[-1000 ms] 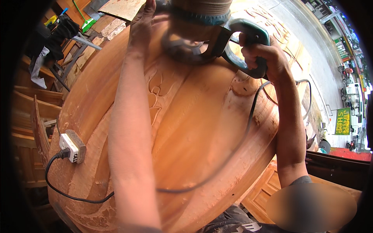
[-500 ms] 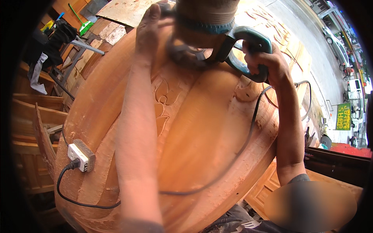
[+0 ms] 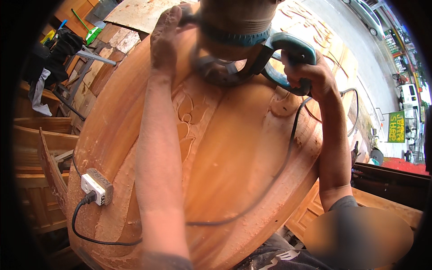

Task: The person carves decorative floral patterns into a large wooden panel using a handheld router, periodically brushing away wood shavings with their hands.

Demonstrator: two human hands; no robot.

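My left hand (image 3: 166, 33) is wrapped round the dark side grip of a large router (image 3: 234, 31) at the top middle. My right hand (image 3: 312, 74) is closed on its blue-and-black handle. The router's base sits over a carved reddish wooden panel (image 3: 225, 171), which has floral grooves left of centre and shavings on it. A black power cord (image 3: 288, 162) loops across the panel. At the lower left a white power strip (image 3: 94, 189) on a wood block holds a black plug.
Wooden furniture parts (image 3: 40, 189) lie at the left, with a metal stand (image 3: 96, 57), dark cloths and a green broom (image 3: 92, 33). More carved panels stand beyond the router. At the right are a street with vehicles (image 3: 409, 94), a green-and-yellow sign (image 3: 396, 126) and panelled wood (image 3: 310, 211).
The panel, power strip and left-side furniture appear slightly lower and further right in the picture. Both hands stay on the router, shifted slightly. A car appears on the street at top right.
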